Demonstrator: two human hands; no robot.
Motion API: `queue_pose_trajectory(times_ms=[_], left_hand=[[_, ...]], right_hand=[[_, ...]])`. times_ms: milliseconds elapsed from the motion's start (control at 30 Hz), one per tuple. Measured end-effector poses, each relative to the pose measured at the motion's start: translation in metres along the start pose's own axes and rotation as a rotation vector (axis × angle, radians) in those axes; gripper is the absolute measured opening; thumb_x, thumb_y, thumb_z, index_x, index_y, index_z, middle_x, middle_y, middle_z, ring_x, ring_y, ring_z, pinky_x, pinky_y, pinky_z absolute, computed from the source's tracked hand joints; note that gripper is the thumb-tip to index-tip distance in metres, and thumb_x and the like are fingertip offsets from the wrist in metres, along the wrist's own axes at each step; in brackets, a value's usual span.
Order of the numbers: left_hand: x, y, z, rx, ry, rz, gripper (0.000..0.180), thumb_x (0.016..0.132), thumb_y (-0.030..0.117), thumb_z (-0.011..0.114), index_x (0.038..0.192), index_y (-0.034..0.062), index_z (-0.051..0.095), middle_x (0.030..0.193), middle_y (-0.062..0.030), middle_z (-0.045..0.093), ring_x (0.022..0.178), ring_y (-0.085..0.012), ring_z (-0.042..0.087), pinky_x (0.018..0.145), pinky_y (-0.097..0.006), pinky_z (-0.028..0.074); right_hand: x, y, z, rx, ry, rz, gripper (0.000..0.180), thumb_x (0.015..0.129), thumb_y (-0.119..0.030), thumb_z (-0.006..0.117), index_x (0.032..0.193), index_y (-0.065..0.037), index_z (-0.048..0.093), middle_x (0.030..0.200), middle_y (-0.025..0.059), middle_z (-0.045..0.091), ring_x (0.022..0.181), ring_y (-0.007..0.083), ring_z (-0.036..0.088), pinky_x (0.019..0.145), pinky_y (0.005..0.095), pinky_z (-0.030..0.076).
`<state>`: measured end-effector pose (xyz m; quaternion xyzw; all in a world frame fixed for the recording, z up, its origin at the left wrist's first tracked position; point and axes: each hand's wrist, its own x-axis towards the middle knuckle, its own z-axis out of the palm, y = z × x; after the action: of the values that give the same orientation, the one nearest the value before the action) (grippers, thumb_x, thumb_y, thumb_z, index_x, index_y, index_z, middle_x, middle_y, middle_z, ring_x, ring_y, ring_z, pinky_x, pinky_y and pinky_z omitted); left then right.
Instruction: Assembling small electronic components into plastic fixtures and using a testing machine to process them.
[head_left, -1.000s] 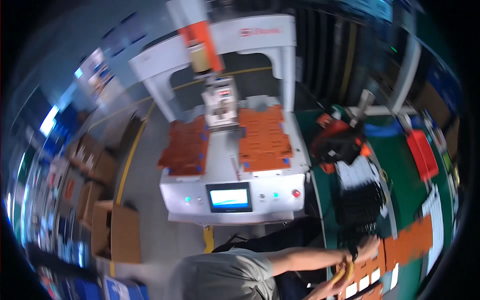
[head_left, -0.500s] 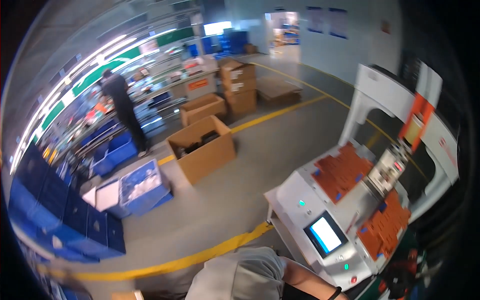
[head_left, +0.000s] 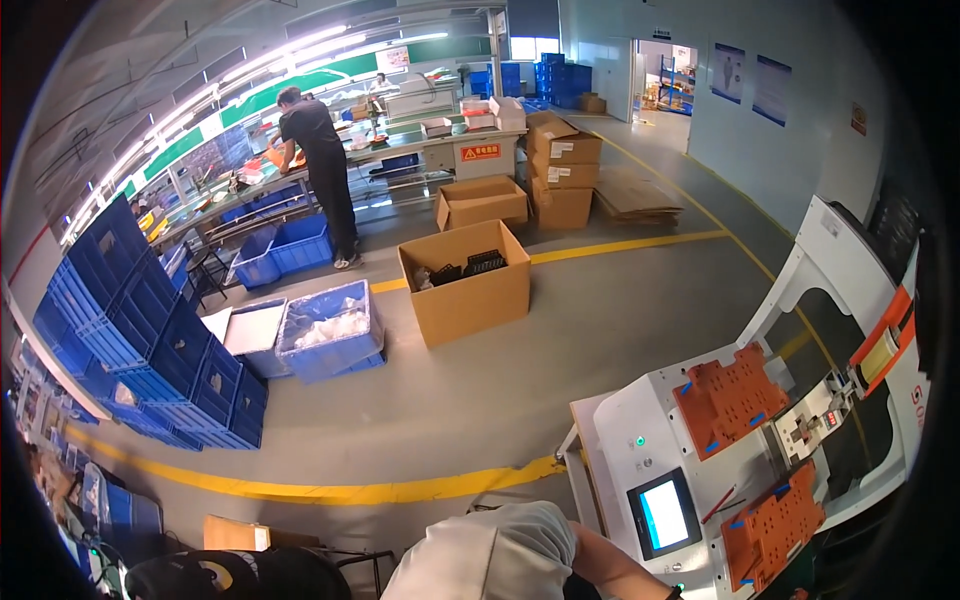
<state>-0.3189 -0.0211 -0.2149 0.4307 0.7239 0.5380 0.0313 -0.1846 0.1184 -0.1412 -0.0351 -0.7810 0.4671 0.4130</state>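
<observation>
Neither of my hands is in the picture. Only my shoulder in a grey sleeve [head_left: 490, 555] and a stretch of bare arm [head_left: 615, 570] show at the lower edge, running off to the lower right. Closest to that arm stands a white machine [head_left: 620, 420] with a small lit screen [head_left: 663, 515]. On its deck lie two orange fixture plates, one at the back [head_left: 728, 398] and one at the front [head_left: 775, 520]. Between them hangs the machine's head [head_left: 815, 420].
An open cardboard box [head_left: 465, 285] stands on the grey floor, with more boxes [head_left: 560, 170] behind it. Blue crates [head_left: 325, 330] and stacked blue bins [head_left: 130, 330] fill the left. A person in black [head_left: 320, 170] works at a far bench. A yellow floor line [head_left: 350, 492] runs past.
My view has swung left, away from the machine and the orange tray at my right. The hand seen a second ago has left the picture. The workshop floor and boxes fill the view.
</observation>
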Motion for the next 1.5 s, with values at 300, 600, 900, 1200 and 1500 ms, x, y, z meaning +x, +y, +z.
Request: queue_pose_trajectory(times_ms=[300, 600, 900, 1200, 1500], left_hand=[[0.005, -0.034, 0.006, 0.001, 0.033, 0.172, 0.044, 0.077, 0.014, 0.077, 0.114, -0.004, 0.062, 0.106, -0.0198, 0.068, 0.09, -0.0259, 0.067, 0.076, -0.035, 0.055], [0.035, -0.045, 0.029, -0.07, -0.032, 0.431, 0.043, 0.077, 0.012, 0.078, 0.114, -0.0039, 0.062, 0.106, -0.0185, 0.068, 0.088, -0.0249, 0.067, 0.075, -0.035, 0.055], [0.04, 0.031, 0.077, -1.343, -1.041, -0.829, 0.054, 0.096, 0.011, 0.068, 0.147, 0.008, 0.048, 0.126, -0.0062, 0.061, 0.11, -0.0156, 0.061, 0.078, -0.031, 0.058], [0.02, 0.041, 0.114, -1.233, -1.117, -0.925, 0.042, 0.101, 0.04, 0.062, 0.128, 0.0076, 0.065, 0.117, -0.0006, 0.07, 0.087, -0.0045, 0.062, 0.068, -0.021, 0.048], [0.022, 0.006, 0.151, -1.426, -0.719, -0.85, 0.044, 0.1, 0.017, 0.06, 0.141, 0.0022, 0.057, 0.136, -0.0148, 0.063, 0.066, -0.0023, 0.042, 0.062, -0.018, 0.036]], right_hand=[[0.005, -0.002, -0.005, -0.04, -0.078, 0.007, 0.066, 0.096, -0.048, 0.068, 0.134, 0.006, 0.06, 0.128, 0.0238, 0.065, 0.109, 0.0349, 0.066, 0.096, 0.0426, 0.053], [0.039, 0.036, 0.015, 0.461, 0.046, -0.472, 0.075, 0.089, -0.054, 0.076, 0.131, 0.007, 0.063, 0.126, 0.0248, 0.067, 0.109, 0.0345, 0.066, 0.093, 0.0447, 0.054], [-0.036, 0.001, -0.06, -0.274, -0.043, 0.285, 0.059, 0.084, -0.02, 0.074, 0.134, 0.007, 0.058, 0.129, 0.0177, 0.065, 0.119, 0.028, 0.062, 0.102, 0.0381, 0.048], [-0.071, -0.03, -0.091, -0.34, 0.037, 0.5, 0.059, 0.077, -0.014, 0.081, 0.133, -0.004, 0.064, 0.108, 0.0129, 0.066, 0.1, 0.0289, 0.065, 0.089, 0.0372, 0.051], [-0.064, 0.074, -0.169, -1.048, 0.318, 0.667, 0.02, 0.088, -0.02, 0.074, 0.089, -0.001, 0.068, 0.087, 0.0161, 0.069, 0.08, 0.0341, 0.071, 0.068, 0.0425, 0.056]])
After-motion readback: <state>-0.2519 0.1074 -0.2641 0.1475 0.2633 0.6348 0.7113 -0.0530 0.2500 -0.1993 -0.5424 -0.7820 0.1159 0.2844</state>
